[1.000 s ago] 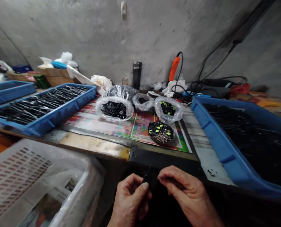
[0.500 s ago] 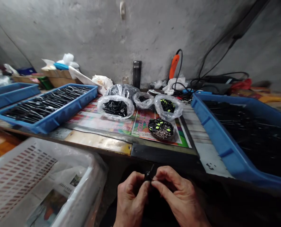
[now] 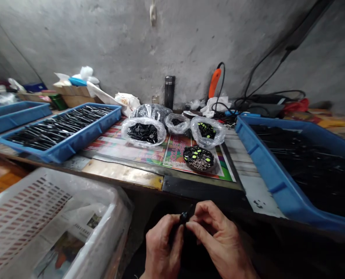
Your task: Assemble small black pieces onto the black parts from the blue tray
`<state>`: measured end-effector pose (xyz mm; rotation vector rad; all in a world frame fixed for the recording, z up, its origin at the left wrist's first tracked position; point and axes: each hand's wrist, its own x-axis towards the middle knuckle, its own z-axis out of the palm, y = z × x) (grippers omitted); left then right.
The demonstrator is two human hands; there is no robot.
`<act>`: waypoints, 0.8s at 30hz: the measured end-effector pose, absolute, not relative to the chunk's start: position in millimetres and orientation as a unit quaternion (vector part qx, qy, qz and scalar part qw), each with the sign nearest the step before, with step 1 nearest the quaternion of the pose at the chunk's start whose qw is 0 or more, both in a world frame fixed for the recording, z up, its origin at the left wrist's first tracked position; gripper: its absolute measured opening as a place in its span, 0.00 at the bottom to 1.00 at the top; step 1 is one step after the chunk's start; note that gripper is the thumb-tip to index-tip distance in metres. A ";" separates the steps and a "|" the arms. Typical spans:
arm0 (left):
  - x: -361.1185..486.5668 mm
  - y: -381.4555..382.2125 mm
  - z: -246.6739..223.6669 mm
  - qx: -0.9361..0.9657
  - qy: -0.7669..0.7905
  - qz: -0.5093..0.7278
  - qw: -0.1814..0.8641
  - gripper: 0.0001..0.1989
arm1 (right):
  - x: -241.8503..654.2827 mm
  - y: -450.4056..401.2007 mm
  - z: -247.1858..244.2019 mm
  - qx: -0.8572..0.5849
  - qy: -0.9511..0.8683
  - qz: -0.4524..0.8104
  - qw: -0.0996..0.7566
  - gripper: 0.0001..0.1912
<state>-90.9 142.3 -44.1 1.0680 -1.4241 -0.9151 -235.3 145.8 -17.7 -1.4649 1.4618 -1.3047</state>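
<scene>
A small black part (image 3: 184, 217) with a rounded, shiny body and a thin stem sits between my hands, in front of the table edge. My left hand (image 3: 164, 244) pinches it between thumb and forefinger. From the other side, the closed fingertips of my right hand (image 3: 216, 232) meet at the part; whether they grip it or something tiny is hidden. Beyond them on the table lies a round dish (image 3: 200, 167) with small metal pieces, black pieces and yellow-green bits.
Plastic bags of black parts (image 3: 143, 133) stand behind the dish. Blue trays flank it: one of black rods (image 3: 52, 155) at left, one of dark parts (image 3: 277, 182) at right. A white basket (image 3: 24, 209) is at lower left; a black flask (image 3: 169, 92) stands by the wall.
The black part has turned slightly, its rounded end now showing more between the fingertips. Both hands stay nearly in place; the view has shifted a little.
</scene>
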 end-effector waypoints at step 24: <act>-88.2 138.2 -52.1 0.418 -0.408 -0.698 0.414 0.25 | -243.0 137.5 -34.3 -0.491 0.512 -0.402 0.578 0.23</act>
